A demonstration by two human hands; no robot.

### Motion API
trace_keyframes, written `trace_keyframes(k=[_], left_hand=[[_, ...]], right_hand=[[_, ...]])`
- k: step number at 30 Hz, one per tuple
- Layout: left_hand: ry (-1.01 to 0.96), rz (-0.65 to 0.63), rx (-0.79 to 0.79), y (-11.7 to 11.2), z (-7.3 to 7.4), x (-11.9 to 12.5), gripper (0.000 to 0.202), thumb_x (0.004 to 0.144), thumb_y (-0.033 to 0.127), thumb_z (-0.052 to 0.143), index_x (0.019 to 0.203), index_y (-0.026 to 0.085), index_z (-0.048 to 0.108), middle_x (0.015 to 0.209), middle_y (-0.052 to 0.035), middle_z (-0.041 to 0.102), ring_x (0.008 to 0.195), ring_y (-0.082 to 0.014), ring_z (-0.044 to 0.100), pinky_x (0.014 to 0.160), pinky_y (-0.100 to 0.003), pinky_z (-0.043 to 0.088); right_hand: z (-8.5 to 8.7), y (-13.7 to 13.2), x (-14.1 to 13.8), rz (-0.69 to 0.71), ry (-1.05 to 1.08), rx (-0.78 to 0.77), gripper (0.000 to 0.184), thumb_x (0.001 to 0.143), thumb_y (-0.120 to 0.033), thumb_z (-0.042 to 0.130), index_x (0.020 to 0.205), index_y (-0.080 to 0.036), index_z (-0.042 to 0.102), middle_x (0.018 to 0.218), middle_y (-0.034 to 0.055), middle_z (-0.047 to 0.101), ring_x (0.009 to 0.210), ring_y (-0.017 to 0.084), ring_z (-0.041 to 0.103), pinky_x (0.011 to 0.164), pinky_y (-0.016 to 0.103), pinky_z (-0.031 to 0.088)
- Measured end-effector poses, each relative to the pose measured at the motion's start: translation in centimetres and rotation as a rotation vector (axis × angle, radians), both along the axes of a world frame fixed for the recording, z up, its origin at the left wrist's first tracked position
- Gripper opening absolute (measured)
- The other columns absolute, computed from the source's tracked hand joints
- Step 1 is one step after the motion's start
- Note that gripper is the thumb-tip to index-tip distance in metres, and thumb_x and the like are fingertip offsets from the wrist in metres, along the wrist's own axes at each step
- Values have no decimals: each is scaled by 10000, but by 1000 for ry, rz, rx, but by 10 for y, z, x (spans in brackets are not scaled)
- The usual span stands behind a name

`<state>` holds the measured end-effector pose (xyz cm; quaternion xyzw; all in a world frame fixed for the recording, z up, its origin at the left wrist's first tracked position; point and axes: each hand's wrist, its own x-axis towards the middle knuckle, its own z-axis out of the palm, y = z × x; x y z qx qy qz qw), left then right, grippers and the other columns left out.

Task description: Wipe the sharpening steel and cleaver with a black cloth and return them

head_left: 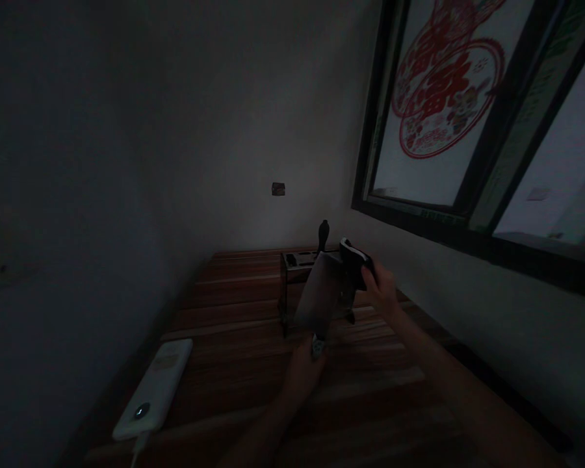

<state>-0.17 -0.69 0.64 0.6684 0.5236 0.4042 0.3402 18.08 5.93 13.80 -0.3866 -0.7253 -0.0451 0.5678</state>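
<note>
My left hand is closed around the handle of a cleaver, its broad blade pointing up and away from me. In my right hand is a black object with a pale rim, held beside the blade's upper right edge. Whether it touches the blade I cannot tell, and its kind is unclear in the dim light. Right behind the blade stands a knife rack with slots in its top, partly hidden by the cleaver. A black handle sticks up from the rack.
A white power bank with a cable lies at the left of the wood-grain table. Walls stand close behind and at the left. On the right is a dark-framed window with red stickers.
</note>
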Motion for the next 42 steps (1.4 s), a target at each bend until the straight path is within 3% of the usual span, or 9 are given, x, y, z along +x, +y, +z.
trace_keyframes(k=[8,15,18,20,23,27,32,38,42], left_hand=[[20,24,-50,1,0,1,270,752,321,469,932,143,563,892,-60,623,811,-174,569,736,-245,419],[58,36,-82,-2,3,2,342,755,317,455,1027,138,557,980,-84,625,892,-194,572,791,-253,418],[121,72,-114,3,-7,1,422,751,317,443,1119,124,513,1037,-106,611,949,-208,565,822,-260,414],[169,92,-110,8,-14,1,482,735,317,457,1167,106,477,1106,-130,581,1025,-214,536,864,-246,393],[229,190,-94,11,-20,-1,577,701,327,487,1219,82,422,1204,-154,511,1138,-233,452,934,-246,341],[193,219,-97,5,-15,0,656,672,293,509,1259,52,343,1238,-174,472,1163,-246,423,946,-278,337],[108,181,-7,-2,-1,3,603,685,251,494,1250,120,329,1247,-118,476,1140,-193,450,925,-231,348],[306,188,-83,-11,4,-3,531,761,281,410,1260,127,313,1137,-121,563,1029,-185,542,830,-204,390],[398,144,-134,-27,16,-15,560,755,336,423,1279,184,295,1006,-83,638,923,-203,599,737,-219,428]], right_hand=[[-30,-16,20,0,587,-271,383,741,-432,490,948,-130,604,943,63,629,881,196,546,791,327,413],[-98,-23,19,86,876,-761,467,578,-484,625,930,-178,628,983,57,644,927,238,566,769,322,450],[-127,-22,14,136,881,-834,450,544,-496,639,850,-167,655,905,77,668,883,269,594,738,354,471],[-143,-18,11,159,820,-956,447,522,-487,658,845,-179,664,927,66,667,921,277,584,774,362,464],[-158,-11,8,108,703,-973,450,533,-466,659,882,-182,658,1007,62,642,1027,279,530,880,368,410],[-161,-5,9,136,564,-902,442,574,-447,622,930,-185,632,1050,68,621,1067,266,503,941,377,361],[-150,-5,10,265,444,-771,373,661,-375,542,989,-201,570,1049,67,608,1024,219,528,933,356,374],[-151,1,14,270,393,-736,319,670,-335,514,947,-190,577,1000,73,623,981,218,551,900,348,397],[-155,8,18,304,360,-706,270,679,-292,504,910,-181,588,957,71,634,953,217,562,886,347,399]])
